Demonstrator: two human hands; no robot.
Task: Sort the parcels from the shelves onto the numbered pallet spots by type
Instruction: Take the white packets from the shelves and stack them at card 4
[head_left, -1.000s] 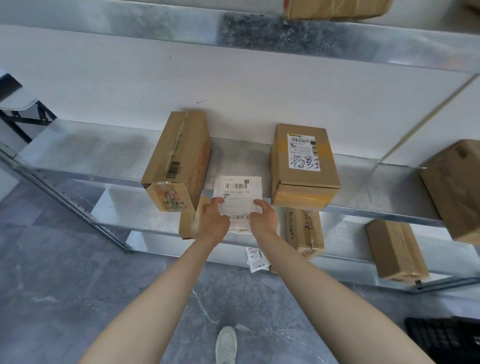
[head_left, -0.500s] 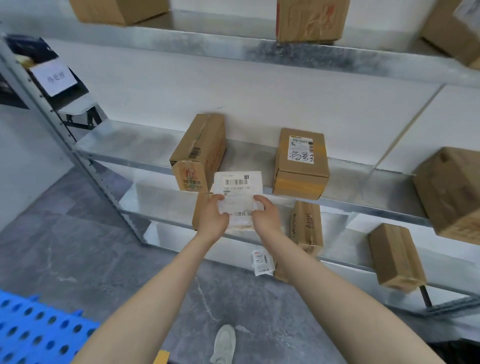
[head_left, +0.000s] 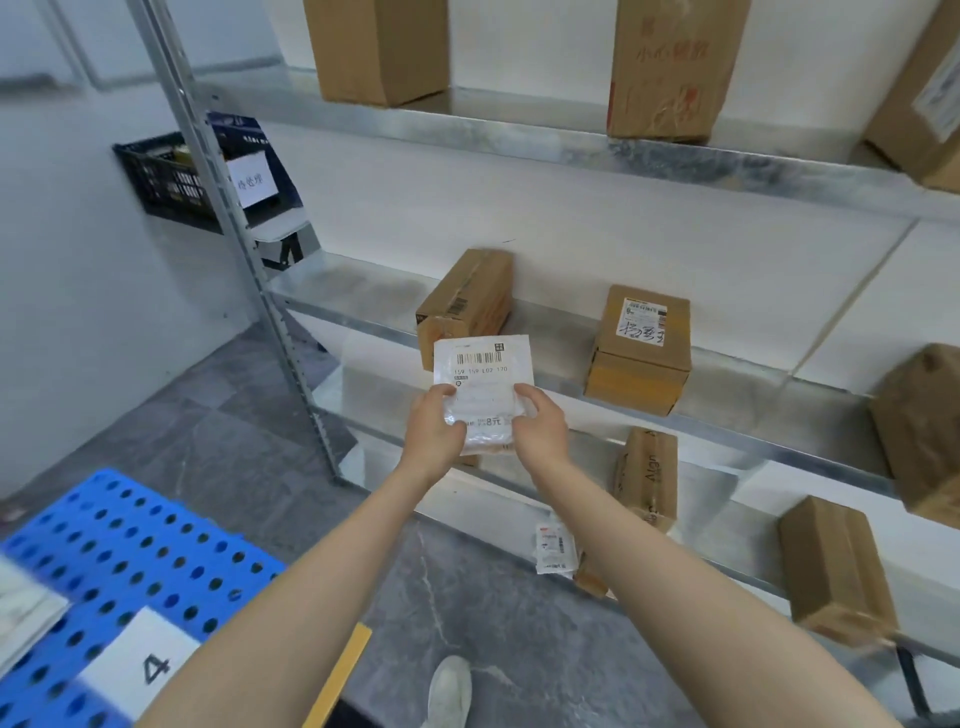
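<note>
I hold a small clear plastic mailer (head_left: 482, 379) with a white barcode label up in front of the metal shelves (head_left: 737, 410). My left hand (head_left: 434, 423) grips its lower left edge and my right hand (head_left: 540, 426) grips its lower right edge. A blue perforated pallet (head_left: 119, 561) lies at the lower left, with a white card marked 4 (head_left: 140, 665) on it. Brown cardboard boxes stand on the shelves, one (head_left: 465, 304) just behind the mailer and another with a handwritten label (head_left: 641, 348) to its right.
More boxes (head_left: 647, 478) sit on the lower shelf, and a small white packet (head_left: 555, 548) hangs at its edge. Upper shelf carries tall boxes (head_left: 379, 49). A black crate (head_left: 171, 179) with a paper sign sits left of the shelf upright (head_left: 244, 249). My shoe (head_left: 449, 691) is on the grey floor.
The mailer has come off the shelf toward me in both hands. My view has swung left and back, bringing the blue pallet and its 4 card into sight.
</note>
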